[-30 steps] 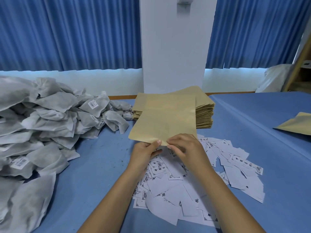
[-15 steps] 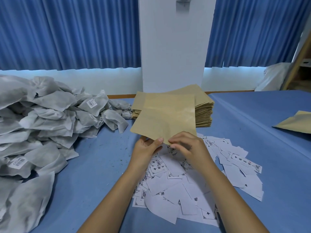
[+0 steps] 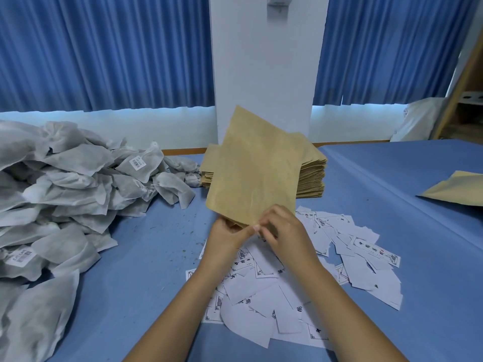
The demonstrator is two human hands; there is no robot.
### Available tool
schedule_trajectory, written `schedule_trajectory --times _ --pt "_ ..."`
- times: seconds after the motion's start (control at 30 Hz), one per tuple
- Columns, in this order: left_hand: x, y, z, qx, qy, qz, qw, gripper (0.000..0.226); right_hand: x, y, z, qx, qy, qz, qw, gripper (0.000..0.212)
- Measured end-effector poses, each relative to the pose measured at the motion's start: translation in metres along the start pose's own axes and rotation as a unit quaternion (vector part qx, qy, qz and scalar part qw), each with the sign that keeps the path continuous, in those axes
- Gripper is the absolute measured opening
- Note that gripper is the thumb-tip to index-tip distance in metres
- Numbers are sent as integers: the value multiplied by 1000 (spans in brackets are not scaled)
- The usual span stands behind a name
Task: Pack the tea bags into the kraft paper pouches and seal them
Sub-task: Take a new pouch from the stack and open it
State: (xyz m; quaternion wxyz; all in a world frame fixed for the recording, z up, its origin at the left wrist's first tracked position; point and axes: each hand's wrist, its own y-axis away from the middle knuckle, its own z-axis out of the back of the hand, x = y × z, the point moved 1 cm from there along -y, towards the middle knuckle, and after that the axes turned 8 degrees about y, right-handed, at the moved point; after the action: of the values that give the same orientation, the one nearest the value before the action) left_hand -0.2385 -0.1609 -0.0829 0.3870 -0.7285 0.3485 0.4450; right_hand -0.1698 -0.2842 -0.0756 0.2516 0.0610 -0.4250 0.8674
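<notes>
Blue curtains [image 3: 104, 48] and a white pillar [image 3: 264, 74] stand behind a blue-covered bench [image 3: 392, 173]. Over its middle, one kraft paper pouch [image 3: 256, 176] is held tilted up, with its lower edge toward the person. Both hands pinch that near edge, the left hand [image 3: 224, 240] with its thumb on top and the right hand [image 3: 285, 231] with curled fingertips beside it. This is probably to part the mouth for filling. Just behind sits the stack of pouches [image 3: 312, 176]. The heap of tea bags [image 3: 65, 192] lies to the left, with open bench between. Printed paper slips [image 3: 352, 252] lie scattered under the forearms, and another pouch [image 3: 454, 189] lies far right.
</notes>
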Motion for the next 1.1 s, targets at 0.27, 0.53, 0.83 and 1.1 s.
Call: schedule_trajectory --times 0.27,0.53,0.83,1.1 --pt "13 4 -9 -40 -46 28 998 18 16 3 -5 -39 39 -10 998 6" --pt "13 5 -14 -116 -78 105 985 31 22 1 -2 -123 74 -132 981 9" --pt "6 7 -12 -109 -114 127 979 21 23 -1 -3 61 157 -110 980 16" --pt "-15 -4 16 -181 -143 94 968 61 35 -31 46 -80 53 -138 986 24"
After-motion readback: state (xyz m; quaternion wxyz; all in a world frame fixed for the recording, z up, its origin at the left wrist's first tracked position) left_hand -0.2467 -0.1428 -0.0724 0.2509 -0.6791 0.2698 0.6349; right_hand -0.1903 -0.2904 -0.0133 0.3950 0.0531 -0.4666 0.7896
